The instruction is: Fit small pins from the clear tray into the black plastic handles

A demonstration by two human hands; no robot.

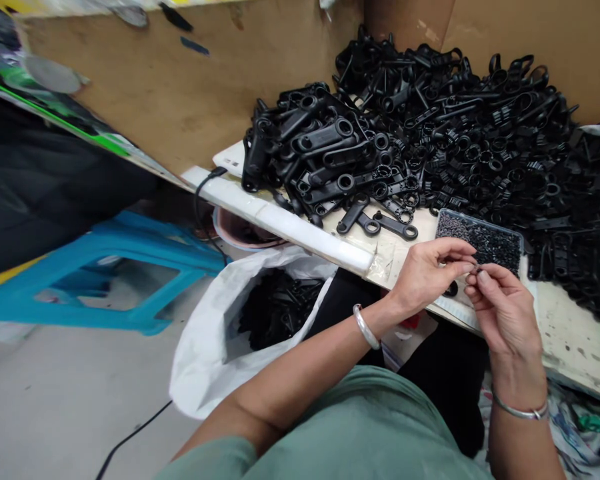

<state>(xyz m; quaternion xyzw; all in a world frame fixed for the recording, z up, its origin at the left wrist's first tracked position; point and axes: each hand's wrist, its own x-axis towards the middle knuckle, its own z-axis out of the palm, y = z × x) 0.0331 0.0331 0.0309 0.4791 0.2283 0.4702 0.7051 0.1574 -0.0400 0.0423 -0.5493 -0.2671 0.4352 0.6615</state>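
Note:
My left hand (426, 275) and my right hand (505, 301) meet fingertip to fingertip over the front edge of the bench. Both are closed in a pinch around something tiny and dark, too small to make out. Just behind the fingers sits a clear plastic box (522, 245) holding many small black pieces (485, 241). A dark round part (451, 289) shows below my left fingers, partly hidden. Several black plastic crank-shaped arms with ringed ends (396, 225) lie on the bench left of the box.
A large heap of black plastic parts (460, 133) covers the bench (575, 333), backed by cardboard (530, 40). Below the white edge strip (280, 220) stand a white sack (200, 353) of black parts and a pinkish bucket (225, 230). A blue stool (145, 300) is at left.

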